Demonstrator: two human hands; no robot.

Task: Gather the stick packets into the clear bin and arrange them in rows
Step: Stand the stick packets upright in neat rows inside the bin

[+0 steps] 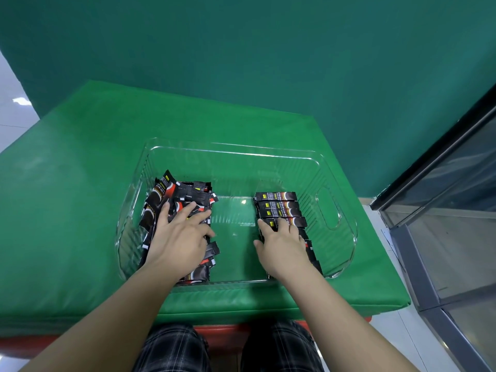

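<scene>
Item: clear bin [335,167] on green desk [80,183], all visible packets inside it. Left side: loose heap [185,196] of black stick packets, lying at mixed angles, some overlapping. Right side: tidy row [277,204] of packets laid crosswise, stacked from far end toward the person, bare bin floor between the two lots. Left hand [179,237]: grip open, fingers spread flat on the heap, holding nothing. Right hand [281,245]: grip open, fingertips resting on the near packets of the row, apparently squaring them. Step in hand, judged: sorting from heap to row. Handling notes: the person does well to lift one or a few packets at a time from the heap's top, turn them to match the row's direction, butt ends against the bin wall, and steady the row while adding, since slick packets probably slide.
</scene>
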